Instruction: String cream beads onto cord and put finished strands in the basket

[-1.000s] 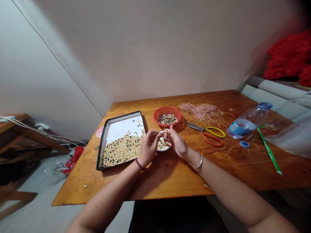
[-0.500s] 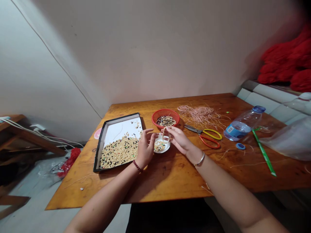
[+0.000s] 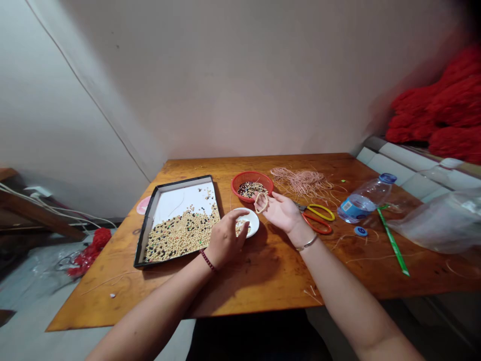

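Note:
My right hand (image 3: 280,213) is turned palm up beside the small white dish, its fingers extended. A loop of pale beads (image 3: 261,201), like a beaded bracelet, rests across those fingers. My left hand (image 3: 229,233) hovers over the near left side of the white dish (image 3: 254,220), thumb and fingers curved and apart, with nothing visible between them. Some beads in the dish show behind the left fingers. Left of that hand lies a black-edged tray (image 3: 176,183) of mostly cream beads (image 3: 184,233) mixed with black and green ones.
Behind the dish stands a red basket (image 3: 240,175) with beaded strands. Pink cord (image 3: 298,180) lies tangled at the back. Scissors (image 3: 319,215), a water bottle (image 3: 361,200), its blue cap (image 3: 361,231), a green strip (image 3: 393,240) and a clear plastic bag (image 3: 439,220) are to the right.
My right hand has rolled palm up, and the bead loop now lies across its fingers. My left hand has lowered slightly over the dish. The camera view has shifted a little.

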{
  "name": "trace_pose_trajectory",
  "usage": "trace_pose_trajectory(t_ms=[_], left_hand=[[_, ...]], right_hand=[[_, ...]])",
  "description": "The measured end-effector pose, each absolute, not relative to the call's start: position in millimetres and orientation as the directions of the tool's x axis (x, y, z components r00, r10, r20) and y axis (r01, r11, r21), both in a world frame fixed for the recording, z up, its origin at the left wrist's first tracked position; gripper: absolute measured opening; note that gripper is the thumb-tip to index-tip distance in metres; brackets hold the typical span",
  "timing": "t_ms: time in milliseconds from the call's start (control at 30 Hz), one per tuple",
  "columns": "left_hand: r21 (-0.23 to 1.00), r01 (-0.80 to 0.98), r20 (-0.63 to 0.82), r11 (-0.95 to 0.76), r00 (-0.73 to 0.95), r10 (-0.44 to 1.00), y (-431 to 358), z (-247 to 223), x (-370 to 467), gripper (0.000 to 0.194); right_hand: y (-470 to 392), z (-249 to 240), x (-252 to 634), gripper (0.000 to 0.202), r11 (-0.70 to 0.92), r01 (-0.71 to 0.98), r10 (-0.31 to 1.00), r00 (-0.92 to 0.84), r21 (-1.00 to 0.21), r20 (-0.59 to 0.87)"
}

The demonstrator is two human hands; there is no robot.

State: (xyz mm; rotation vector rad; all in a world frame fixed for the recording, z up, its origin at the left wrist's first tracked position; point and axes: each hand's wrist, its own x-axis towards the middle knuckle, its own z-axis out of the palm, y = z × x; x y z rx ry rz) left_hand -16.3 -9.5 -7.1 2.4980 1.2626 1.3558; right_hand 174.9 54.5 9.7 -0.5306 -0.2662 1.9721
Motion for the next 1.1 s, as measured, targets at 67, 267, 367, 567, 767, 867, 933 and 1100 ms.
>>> trace_pose_trajectory(t_ms=[67, 267, 367, 567, 767, 867, 933, 1100], left_hand=[[0.372, 0.639, 0.691, -0.674, 0.294, 0.66, -8.7, -7.1, -16.3, 0.032], [0.356, 0.664, 0.653, -0.658, 0.327, 0.683, -6.1, -7.1, -15.6, 0.032], [0.334, 0.684, 0.624, -0.648, 0.355, 0.696, -5.1, -8.4, -14.2, 0.035], [0.316, 0.685, 0.59, -0.657, 0.401, 0.701, -1.4, -10.5, -12.9, 0.035], [0.402, 0.667, 0.552, -0.628, 0.371, 0.747, 0.4, -10.2, -11.6, 0.036], [0.568, 0.603, 0.478, -0.56, 0.312, 0.821, 1.9, -8.1, -10.1, 0.045], [0.686, 0.524, 0.411, -0.505, 0.293, 0.863, 4.2, -6.5, -9.8, 0.054], [0.917, 0.295, 0.2, -0.268, 0.242, 0.949, 11.9, -2.4, -12.1, 0.036]], right_hand=[[57.0, 7.9, 175.8, 0.024, -0.42, -0.805, 0.907, -0.356, -0.418, -0.226], [73.7, -3.0, 184.1, 0.025, -0.299, -0.868, 0.954, -0.257, -0.397, -0.157], [85.2, -12.2, 189.5, 0.023, -0.242, -0.875, 0.969, -0.193, -0.419, -0.156], [96.6, -22.6, 193.3, 0.046, -0.135, -0.795, 0.989, -0.073, -0.591, -0.127], [72.8, -1.3, 189.3, 0.031, -0.128, -0.569, 0.972, -0.236, -0.813, 0.013], [52.8, 11.8, 180.8, 0.034, -0.205, -0.513, 0.886, -0.46, -0.834, 0.065], [42.7, 16.3, 174.1, 0.033, -0.246, -0.517, 0.839, -0.538, -0.82, 0.087], [38.3, 13.0, 166.2, 0.026, -0.317, -0.555, 0.892, -0.451, -0.769, -0.042]])
